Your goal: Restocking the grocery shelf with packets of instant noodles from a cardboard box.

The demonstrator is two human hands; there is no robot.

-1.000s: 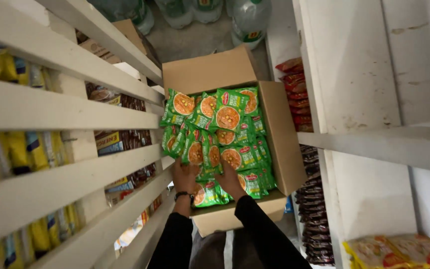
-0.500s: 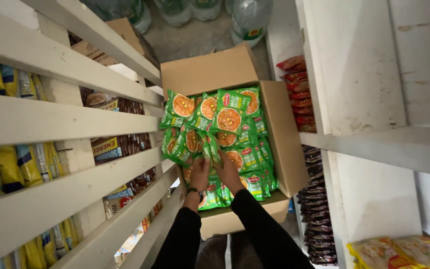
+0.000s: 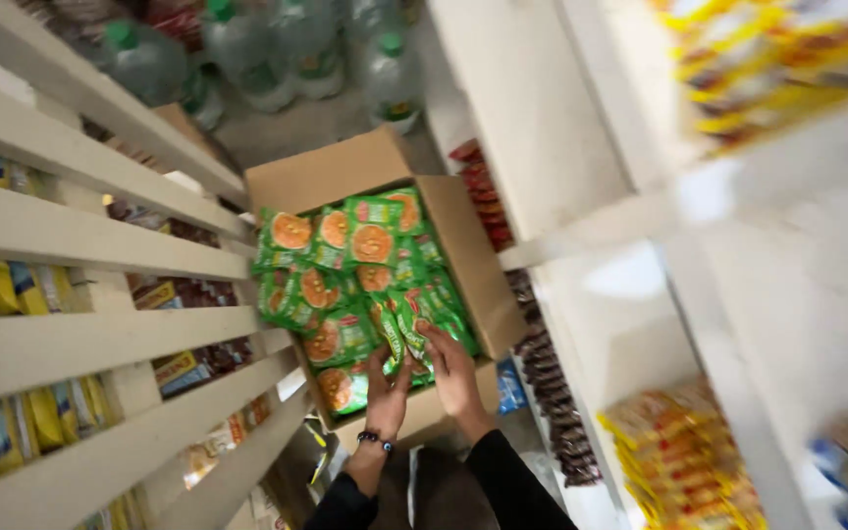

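An open brown cardboard box [image 3: 463, 255] sits on the floor between two white shelf racks, its flaps folded outward and its inside packed with glossy green plastic snack packets [image 3: 345, 285], each flat and pillow-shaped with a round orange picture on the front. The packets lie in loose overlapping rows, crinkled and shiny against the dull, stiff card of the box.

At the near edge of the box the left hand [image 3: 388, 391], a dark beaded band at its wrist, is closed on a few upright green packets [image 3: 402, 329], fingers curled round their lower ends. The right hand [image 3: 451, 365], just beside it, presses against the same bunch, fingers bent over the packets from the other side. Both sleeves are dark fabric.

Beyond the box stand clear plastic water bottles with green caps [image 3: 385, 74]. Left of the box, white painted shelf boards [image 3: 80, 240] carry yellow packets [image 3: 12, 290]. Right of the box, stacked red and dark wrapped packets [image 3: 488, 201] line the lower shelf.
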